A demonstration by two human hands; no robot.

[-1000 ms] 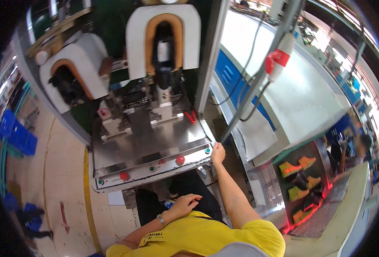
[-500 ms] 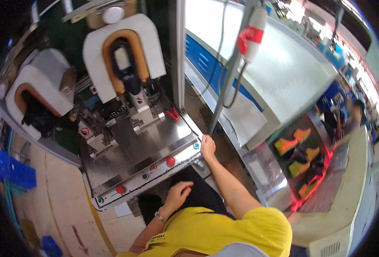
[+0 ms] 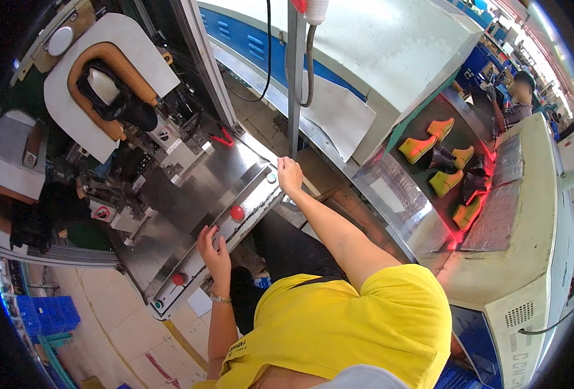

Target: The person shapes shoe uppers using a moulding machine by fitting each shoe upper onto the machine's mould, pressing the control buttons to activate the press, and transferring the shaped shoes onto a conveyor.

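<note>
Steel makes up the sloped control panel [image 3: 203, 194] that we find under both hands, running from about 7 o'clock to 1 o'clock across the front of the shoe press [image 3: 112, 78]. We judge this panel rigid, smooth and fixed: it will not give or shift under pressure, and its polished face looks slippery to a sliding palm. Our left hand [image 3: 214, 249] lies released on the panel edge at 7 o'clock of the middle red push-button [image 3: 237, 212], fingers spread and flat, grasping nothing. Our right hand [image 3: 289, 175] rests at the panel's upper corner, fingers loosely curled, just beside the small pale button [image 3: 271, 177] at its 9 o'clock; we cannot tell whether a fingertip touches it. A second red push-button [image 3: 179, 279] sits at 8 o'clock of the left hand. We judge the buttons stiff, spring-loaded and small, best worked by a fingertip pressing straight down, not gripped. The dark boot [image 3: 121, 104] stands clamped in the padded horseshoe form [image 3: 99, 55] at 11 o'clock, well apart from both hands. Yellow and dark shoes [image 3: 446, 165] lie on the conveyor at 3 o'clock.
</note>
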